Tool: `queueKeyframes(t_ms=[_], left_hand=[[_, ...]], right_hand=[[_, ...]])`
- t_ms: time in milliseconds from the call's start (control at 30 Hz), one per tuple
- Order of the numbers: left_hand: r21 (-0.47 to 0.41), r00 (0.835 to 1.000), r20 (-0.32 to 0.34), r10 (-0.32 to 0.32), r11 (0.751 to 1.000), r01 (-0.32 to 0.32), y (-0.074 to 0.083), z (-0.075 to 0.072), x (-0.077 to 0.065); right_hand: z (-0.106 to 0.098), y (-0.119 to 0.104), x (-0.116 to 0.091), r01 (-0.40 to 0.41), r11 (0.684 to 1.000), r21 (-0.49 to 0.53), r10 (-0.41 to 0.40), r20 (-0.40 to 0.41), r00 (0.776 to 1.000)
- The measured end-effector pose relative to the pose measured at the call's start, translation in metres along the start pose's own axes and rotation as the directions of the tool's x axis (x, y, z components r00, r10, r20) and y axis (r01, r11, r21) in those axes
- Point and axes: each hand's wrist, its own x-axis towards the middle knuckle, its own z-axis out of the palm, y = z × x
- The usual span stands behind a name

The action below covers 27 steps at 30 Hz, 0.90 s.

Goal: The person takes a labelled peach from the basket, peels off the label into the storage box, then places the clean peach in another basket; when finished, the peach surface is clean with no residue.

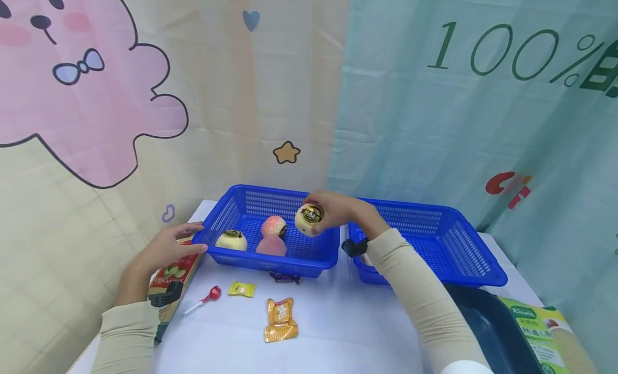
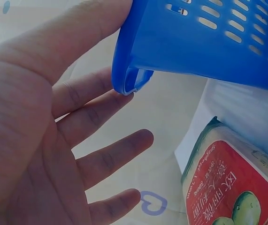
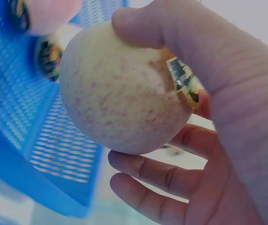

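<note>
My right hand point(image 1: 333, 210) grips a pale, pink-speckled peach point(image 3: 119, 93) with a black-and-gold sticker, held above the right side of the left blue basket point(image 1: 289, 264). Thumb and fingers curl round the fruit in the right wrist view. Inside that basket lie a pale peach point(image 1: 232, 241) with a sticker, a red-and-pink peach point(image 1: 273, 226) and a plain pink peach point(image 1: 271, 246). At the basket's left end, my left hand point(image 1: 166, 250) pinches the rim point(image 2: 122, 61) between the thumb and the first fingers; its other fingers are spread.
A second blue basket point(image 1: 454, 234) stands to the right, partly behind my right forearm. In front lie a lollipop point(image 1: 214, 293), a yellow sweet point(image 1: 242, 289), a dark-wrapped sweet point(image 1: 285, 278) and an orange packet point(image 1: 281, 320). Spaghetti pack point(image 2: 237, 187) left; dark tray point(image 1: 492, 331) and Knorr packet point(image 1: 541, 331) right.
</note>
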Motion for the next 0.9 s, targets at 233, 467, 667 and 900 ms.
queueKeyframes(t_ms=[233, 467, 667, 900], left_hand=[[0.016, 1.0, 0.009, 0.019, 1.0, -0.019, -0.005, 0.0, 0.003], [0.025, 1.0, 0.02, 0.022, 0.999, -0.023, -0.001, -0.003, 0.001], [0.011, 0.999, 0.026, 0.019, 1.0, -0.02, -0.001, -0.004, 0.001], [0.009, 0.999, 0.025, 0.044, 0.999, -0.044, -0.002, -0.001, 0.001]], right_hand=[[0.007, -0.024, -0.09, 0.173, 0.985, 0.005, -0.172, -0.043, 0.984], [0.075, -0.024, -0.147, 0.058, 0.993, 0.106, -0.067, 0.082, 0.994], [0.109, -0.005, -0.16, 0.001, 0.991, 0.13, -0.016, 0.112, 0.994], [0.116, 0.001, -0.166, -0.003, 0.989, 0.151, -0.016, 0.127, 0.992]])
